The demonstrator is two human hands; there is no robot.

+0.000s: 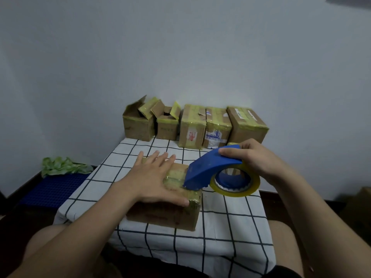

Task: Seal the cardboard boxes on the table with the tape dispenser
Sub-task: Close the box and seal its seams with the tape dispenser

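The left hand (154,177) is lying flat and open, fingers straight and spread, pressing down on the top of the nearest cardboard box (170,214). This box is sitting near the middle of the surface (230,223), on a white cloth with a black grid, its broad side facing the person. The right hand (255,157) is gripping the blue tape dispenser (210,167), with fingers curling over its top. The dispenser's long axis is running left to right and sloping down toward the left. Its cutting end is pointing left and down, touching the box top by the right edge, just beside the left hand. The yellowish tape roll (236,188) is riding at the dispenser's right end, hanging past the box's right side and above the cloth. Along the far edge, against the wall, five more boxes are standing in a row: two open boxes (138,127) at the left with flaps up, and three closed boxes (216,125) to their right, banded with yellowish tape. Off to the left, a green crumpled bundle (64,166) is resting on a blue mat (54,187)
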